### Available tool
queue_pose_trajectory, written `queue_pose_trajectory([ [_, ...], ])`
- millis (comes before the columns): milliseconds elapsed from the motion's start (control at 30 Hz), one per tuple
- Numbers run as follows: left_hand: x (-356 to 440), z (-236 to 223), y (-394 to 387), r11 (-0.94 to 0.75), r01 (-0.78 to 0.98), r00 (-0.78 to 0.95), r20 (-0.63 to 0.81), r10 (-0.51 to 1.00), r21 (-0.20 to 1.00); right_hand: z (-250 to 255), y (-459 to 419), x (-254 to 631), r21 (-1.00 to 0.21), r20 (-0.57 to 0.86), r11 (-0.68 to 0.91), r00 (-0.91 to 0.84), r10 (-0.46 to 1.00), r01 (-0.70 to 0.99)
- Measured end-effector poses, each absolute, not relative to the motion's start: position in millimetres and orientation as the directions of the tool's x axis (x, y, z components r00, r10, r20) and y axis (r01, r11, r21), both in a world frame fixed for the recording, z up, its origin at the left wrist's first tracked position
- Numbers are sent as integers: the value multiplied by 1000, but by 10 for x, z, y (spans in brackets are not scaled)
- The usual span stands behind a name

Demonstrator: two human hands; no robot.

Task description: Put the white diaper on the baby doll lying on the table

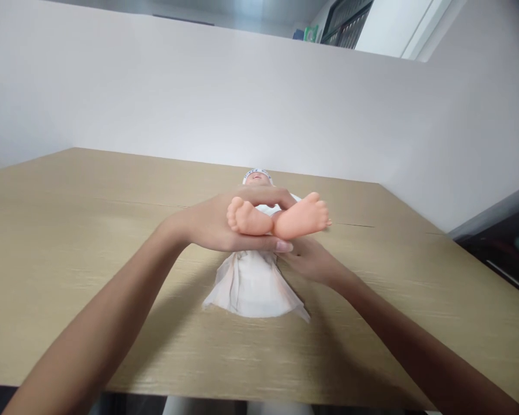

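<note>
Office-like room: wooden desk [69, 242], white partition [199, 98].

One head-worn view, looking forward and down over the near edge of the surface [69, 230], close in, facing the far wall [199, 92].

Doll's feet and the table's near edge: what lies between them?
Head view: a white diaper spread on the table under the doll, whose ankles the left hand grips.

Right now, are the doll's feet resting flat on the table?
No, the left hand grips the doll's feet and holds them up above the wooden table, over the white diaper.
</note>
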State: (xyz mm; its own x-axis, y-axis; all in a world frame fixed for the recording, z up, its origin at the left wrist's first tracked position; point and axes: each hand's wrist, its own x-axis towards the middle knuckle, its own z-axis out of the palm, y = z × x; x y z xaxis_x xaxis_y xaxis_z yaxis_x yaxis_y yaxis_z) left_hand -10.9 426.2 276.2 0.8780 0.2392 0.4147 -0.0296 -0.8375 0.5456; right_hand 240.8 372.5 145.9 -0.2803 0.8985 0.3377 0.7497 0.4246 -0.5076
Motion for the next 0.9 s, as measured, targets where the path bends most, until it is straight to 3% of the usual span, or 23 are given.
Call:
queue_pose_trajectory([
  [167,-93,2512,4126,-827,-51,881,415,226,560,1449,3341,2411,-544,496,395,-96,863,740],
  [367,-118,2293,3888,-809,-28,869,415,271,587,1495,3305,2265,-540,580,634,-301,757,554],
  [467,-316,2272,3846,-772,104,871,318,375,627,1504,3313,2399,-478,566,658,-370,737,582],
  [567,-599,2223,3891,-784,251,880,204,430,568,1451,3315,2603,-397,554,680,-429,713,617],
  [767,-1040,1865,3986,-890,198,937,186,294,411,1091,3377,2880,-186,571,794,-593,567,579],
  [900,-1139,1595,3963,-893,225,934,176,312,390,816,3407,2939,-107,561,799,-627,540,592],
])
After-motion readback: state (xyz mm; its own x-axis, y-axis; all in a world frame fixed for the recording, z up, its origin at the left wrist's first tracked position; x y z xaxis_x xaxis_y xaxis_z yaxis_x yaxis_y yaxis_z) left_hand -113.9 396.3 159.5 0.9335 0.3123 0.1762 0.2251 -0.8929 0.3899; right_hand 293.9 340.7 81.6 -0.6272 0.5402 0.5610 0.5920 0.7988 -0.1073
